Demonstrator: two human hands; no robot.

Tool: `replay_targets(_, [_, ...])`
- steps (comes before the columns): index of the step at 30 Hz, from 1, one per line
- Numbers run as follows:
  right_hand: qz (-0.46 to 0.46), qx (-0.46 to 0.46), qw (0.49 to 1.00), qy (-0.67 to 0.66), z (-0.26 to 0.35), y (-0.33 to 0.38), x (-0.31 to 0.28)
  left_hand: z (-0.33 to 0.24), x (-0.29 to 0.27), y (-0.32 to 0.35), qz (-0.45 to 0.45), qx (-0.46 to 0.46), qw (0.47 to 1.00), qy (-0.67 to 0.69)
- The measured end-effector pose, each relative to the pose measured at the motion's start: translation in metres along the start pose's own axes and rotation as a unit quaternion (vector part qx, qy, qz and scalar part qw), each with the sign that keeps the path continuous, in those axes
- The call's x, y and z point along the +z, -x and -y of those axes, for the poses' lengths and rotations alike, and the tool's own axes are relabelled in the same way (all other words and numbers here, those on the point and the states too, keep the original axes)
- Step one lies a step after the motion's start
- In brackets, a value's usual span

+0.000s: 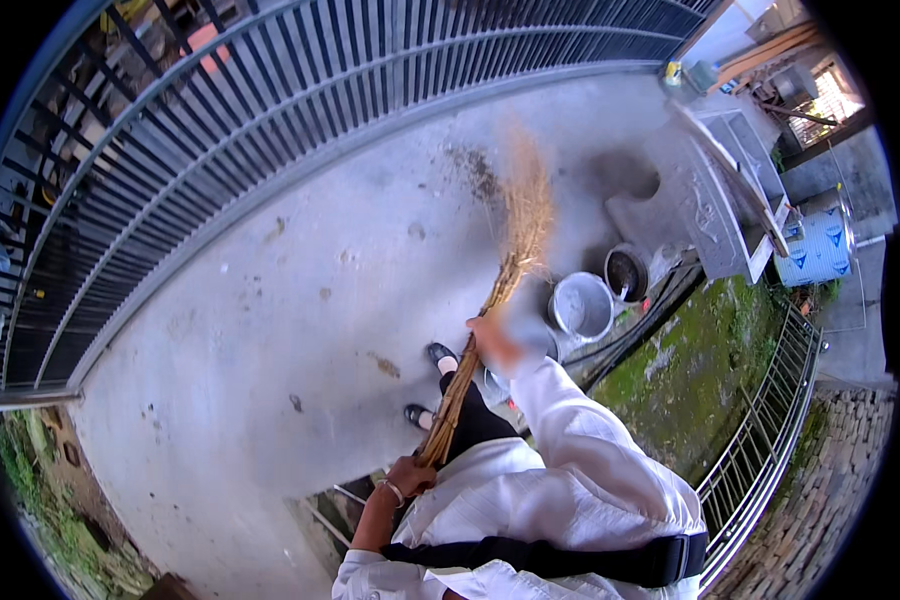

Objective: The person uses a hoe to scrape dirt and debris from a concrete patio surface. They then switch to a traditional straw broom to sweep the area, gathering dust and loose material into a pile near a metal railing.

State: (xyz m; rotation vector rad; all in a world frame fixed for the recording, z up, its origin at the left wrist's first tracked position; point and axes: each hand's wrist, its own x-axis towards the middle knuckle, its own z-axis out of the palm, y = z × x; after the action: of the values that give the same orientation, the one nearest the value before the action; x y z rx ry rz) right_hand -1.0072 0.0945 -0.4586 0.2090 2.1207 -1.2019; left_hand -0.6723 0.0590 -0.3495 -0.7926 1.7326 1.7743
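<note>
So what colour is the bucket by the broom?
Light grey; the bucket shows best in the head view.

Both hands grip a straw broom (490, 300) — left hand (410, 474) low, right hand (495, 338) higher — over the concrete floor (270, 330).

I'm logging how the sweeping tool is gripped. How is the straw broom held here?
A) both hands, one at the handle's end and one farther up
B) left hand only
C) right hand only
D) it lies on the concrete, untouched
A: the left hand grips the end of the broom, the right hand grips it farther up, and the bristles reach out over the concrete floor.
</note>
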Motion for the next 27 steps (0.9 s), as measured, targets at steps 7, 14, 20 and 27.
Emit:
replay_targets(7, [0.008,0.087,0.995,0.041,-0.101,0.138,0.121,0.074,0.024,0.155,-0.067,-0.144,0.984,-0.084])
replay_targets(14, [0.158,0.112,0.968,-0.158,-0.026,0.233,0.048,0.073,0.024,0.212,-0.022,-0.267,0.963,0.013])
replay_targets(20, [0.005,0.025,0.993,-0.111,0.03,0.038,-0.01,-0.038,-0.006,0.033,0.031,-0.173,0.984,0.018])
replay_targets(27, [-0.017,0.07,0.993,-0.094,0.032,-0.146,-0.002,-0.104,0.021,-0.099,-0.074,-0.083,0.984,0.142])
